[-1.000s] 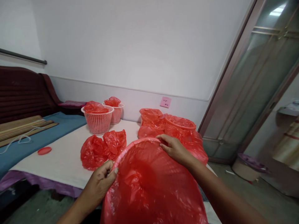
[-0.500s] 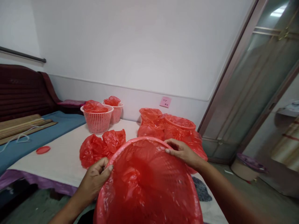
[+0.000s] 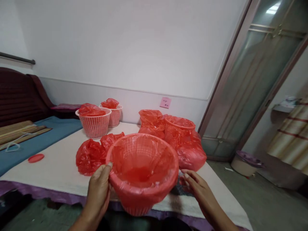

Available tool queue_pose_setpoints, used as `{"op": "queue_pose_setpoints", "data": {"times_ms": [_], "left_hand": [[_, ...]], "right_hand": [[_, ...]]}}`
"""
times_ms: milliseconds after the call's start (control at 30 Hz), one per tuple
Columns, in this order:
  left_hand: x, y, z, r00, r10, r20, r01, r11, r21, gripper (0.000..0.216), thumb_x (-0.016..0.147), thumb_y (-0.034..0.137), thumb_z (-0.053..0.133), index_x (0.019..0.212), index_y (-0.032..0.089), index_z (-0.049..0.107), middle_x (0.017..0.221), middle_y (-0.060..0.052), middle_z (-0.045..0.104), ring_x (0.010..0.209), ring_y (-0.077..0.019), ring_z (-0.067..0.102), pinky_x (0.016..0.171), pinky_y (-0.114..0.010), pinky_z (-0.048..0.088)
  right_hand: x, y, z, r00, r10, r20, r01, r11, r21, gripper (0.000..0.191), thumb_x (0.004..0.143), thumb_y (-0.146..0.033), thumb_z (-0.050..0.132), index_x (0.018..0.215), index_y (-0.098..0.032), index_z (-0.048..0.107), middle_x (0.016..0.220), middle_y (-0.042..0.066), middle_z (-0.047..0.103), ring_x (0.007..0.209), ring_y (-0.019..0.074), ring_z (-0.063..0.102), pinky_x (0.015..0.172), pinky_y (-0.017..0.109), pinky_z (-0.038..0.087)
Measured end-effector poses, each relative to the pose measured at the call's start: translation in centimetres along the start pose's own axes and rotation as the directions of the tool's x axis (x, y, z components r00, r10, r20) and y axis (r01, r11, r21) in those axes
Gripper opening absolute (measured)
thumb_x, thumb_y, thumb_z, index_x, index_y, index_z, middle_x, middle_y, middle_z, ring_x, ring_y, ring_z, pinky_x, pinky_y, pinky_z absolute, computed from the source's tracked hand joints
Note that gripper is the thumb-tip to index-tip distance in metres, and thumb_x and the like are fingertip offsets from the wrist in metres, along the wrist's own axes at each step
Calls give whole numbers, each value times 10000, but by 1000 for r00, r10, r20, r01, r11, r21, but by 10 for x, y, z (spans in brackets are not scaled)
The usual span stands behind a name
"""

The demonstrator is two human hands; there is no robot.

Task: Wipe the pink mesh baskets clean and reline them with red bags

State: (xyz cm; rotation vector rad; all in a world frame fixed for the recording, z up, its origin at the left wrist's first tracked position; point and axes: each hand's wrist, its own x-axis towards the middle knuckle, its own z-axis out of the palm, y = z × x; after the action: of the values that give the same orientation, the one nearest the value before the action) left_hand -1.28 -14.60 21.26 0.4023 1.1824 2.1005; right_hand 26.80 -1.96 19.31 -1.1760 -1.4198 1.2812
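Observation:
A pink mesh basket lined with a red plastic bag (image 3: 141,170) stands upright above the table's near edge. My left hand (image 3: 98,189) grips its left rim, thumb on the bag's folded-over edge. My right hand (image 3: 196,187) is off the basket, just to its right, fingers spread and holding nothing. A heap of loose red bags (image 3: 92,154) lies just behind the basket on the left.
Two more pink baskets with red bags (image 3: 95,120) stand at the back left, and a lined basket among more red bags (image 3: 179,128) at the back right. A red lid (image 3: 36,158) lies on the blue cloth. A glass sliding door (image 3: 250,80) is on the right.
The basket was tipped with its mouth towards me and both hands on the rim; now it is upright and farther away. My right hand has let go and dropped to its right.

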Motion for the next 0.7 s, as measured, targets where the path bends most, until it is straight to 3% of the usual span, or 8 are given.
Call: {"op": "queue_pose_setpoints", "data": {"times_ms": [200, 333, 433, 567, 700], "left_hand": [[0, -4, 24, 999, 7, 41, -5, 999, -34, 352, 641, 403, 789, 613, 174, 523, 571, 70, 537, 571, -73, 479, 548, -174, 446], [-5, -7, 35, 999, 11, 38, -9, 999, -52, 345, 633, 410, 790, 651, 161, 551, 621, 51, 602, 586, -71, 528, 557, -172, 461], [-8, -10, 40, 998, 1, 61, 2, 999, -51, 353, 642, 418, 789, 654, 155, 554, 624, 49, 612, 580, -62, 538, 567, -166, 467], [-9, -9, 37, 996, -19, 83, 21, 1000, -21, 339, 661, 424, 785, 689, 152, 585, 667, 34, 641, 622, -82, 568, 581, -185, 492], [-5, -4, 27, 996, -36, 79, 34, 999, 16, 321, 645, 389, 804, 668, 154, 587, 639, 39, 627, 605, -83, 566, 523, -164, 459]], "right_hand": [[-9, 0, 17, 999, -28, 39, 22, 988, 153, 396, 639, -533, 761, 854, -210, 682, 729, 31, 666, 618, 179, 624, 520, 273, 471], [-17, -12, 21, 991, -132, 4, 130, 978, 164, 364, 659, -554, 748, 740, -211, 653, 636, 9, 619, 547, 148, 566, 485, 254, 439], [-25, -20, 27, 985, -173, 15, 168, 969, 180, 376, 663, -559, 755, 760, -211, 651, 620, 6, 610, 554, 151, 560, 484, 255, 441], [-24, -17, 36, 999, -37, 35, 22, 929, 370, 386, 653, -523, 791, 769, -192, 631, 665, 7, 622, 596, 133, 568, 498, 226, 447], [-21, -12, 43, 988, 68, 142, -137, 812, 567, 407, 618, -482, 836, 791, -176, 629, 708, 5, 636, 595, 105, 572, 496, 192, 437]]}}
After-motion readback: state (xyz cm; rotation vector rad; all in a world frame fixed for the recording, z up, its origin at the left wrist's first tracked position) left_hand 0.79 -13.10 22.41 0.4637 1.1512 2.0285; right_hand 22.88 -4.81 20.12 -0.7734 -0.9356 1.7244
